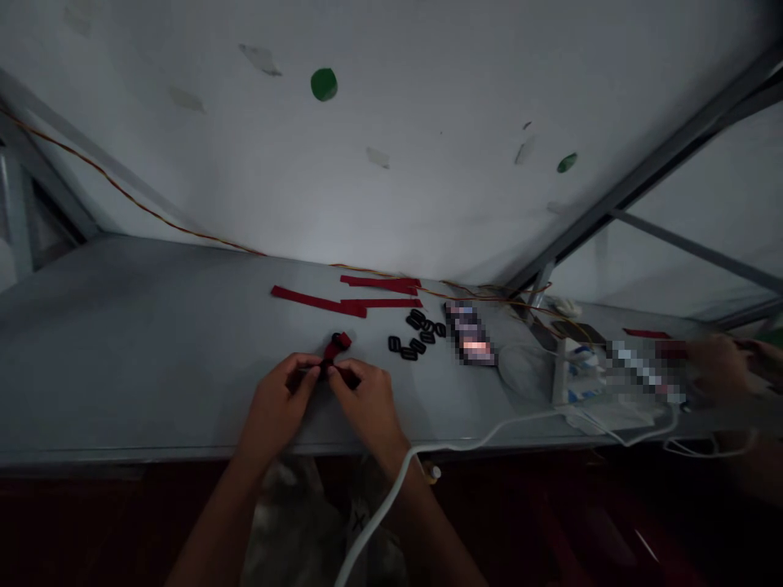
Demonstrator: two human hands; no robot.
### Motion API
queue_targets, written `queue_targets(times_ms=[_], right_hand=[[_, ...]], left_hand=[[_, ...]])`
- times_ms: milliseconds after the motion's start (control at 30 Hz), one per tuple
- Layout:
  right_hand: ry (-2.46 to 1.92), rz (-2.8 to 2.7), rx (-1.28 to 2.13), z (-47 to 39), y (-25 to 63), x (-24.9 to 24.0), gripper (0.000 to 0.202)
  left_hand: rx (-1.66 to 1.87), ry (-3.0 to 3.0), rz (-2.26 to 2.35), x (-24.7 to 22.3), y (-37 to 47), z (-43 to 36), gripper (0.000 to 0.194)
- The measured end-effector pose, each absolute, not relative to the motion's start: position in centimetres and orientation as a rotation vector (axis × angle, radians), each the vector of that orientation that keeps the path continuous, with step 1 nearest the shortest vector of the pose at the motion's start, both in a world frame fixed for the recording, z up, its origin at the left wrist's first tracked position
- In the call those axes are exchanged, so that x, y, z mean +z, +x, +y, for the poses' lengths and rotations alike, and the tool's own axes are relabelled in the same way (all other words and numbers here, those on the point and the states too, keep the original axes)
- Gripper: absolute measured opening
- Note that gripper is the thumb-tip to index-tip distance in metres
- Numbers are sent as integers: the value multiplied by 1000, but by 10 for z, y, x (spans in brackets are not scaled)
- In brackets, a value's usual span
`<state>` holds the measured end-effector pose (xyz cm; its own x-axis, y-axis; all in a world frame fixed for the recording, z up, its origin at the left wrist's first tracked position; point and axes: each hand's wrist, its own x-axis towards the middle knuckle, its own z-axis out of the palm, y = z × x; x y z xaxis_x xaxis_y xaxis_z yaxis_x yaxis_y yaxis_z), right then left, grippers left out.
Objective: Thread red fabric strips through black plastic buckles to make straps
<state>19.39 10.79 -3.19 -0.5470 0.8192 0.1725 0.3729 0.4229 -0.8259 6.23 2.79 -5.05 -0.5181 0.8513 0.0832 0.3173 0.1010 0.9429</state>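
Held strap (333, 349): red, above the grey table (183, 350), near its front edge
Left hand (287, 395): fingertips pinching it
Right hand (365, 398): pinching beside the left
Buckles (417, 346): black, loosely grouped to the right
Flat strips (318, 302): red, farther back

I log a red strap (331, 352), bent, with a black ring (336, 336) at its far part, its near part between the fingertips of the left hand (286, 398) and right hand (365, 397). Far: red strips (315, 301), flat, some overlapping. Right: black buckles (395, 345), loosely clustered.
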Motion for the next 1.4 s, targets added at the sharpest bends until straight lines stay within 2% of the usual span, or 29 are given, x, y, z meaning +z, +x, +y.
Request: queue_targets(times_ms=[100,200,233,400,533,700,1000,1400], right_hand=[[-861,-2152,1025,113,197,-33,22],[-628,-2257,972,122,202,-40,66],[-576,-2281,952,126,203,-42,73],[-456,-2299,1019,139,198,-44,51],[-323,-2300,1190,143,189,-29,56],[-216,-2362,1143,144,176,-25,38],[-445,-2464,852,157,183,-41,43],[-519,-2494,970,156,187,-45,42]], left_hand=[[1503,1041,1765,-51,58,28,27],[1539,933,1637,-50,54,28,35],[1543,912,1588,-50,52,28,37],[1501,913,1505,-49,38,25,32],[1456,860,1357,-47,26,20,28],[1408,774,1223,-35,23,17,24],[940,1285,2102,-31,-44,-7,16],[407,1354,2338,-29,-48,-21,14]])
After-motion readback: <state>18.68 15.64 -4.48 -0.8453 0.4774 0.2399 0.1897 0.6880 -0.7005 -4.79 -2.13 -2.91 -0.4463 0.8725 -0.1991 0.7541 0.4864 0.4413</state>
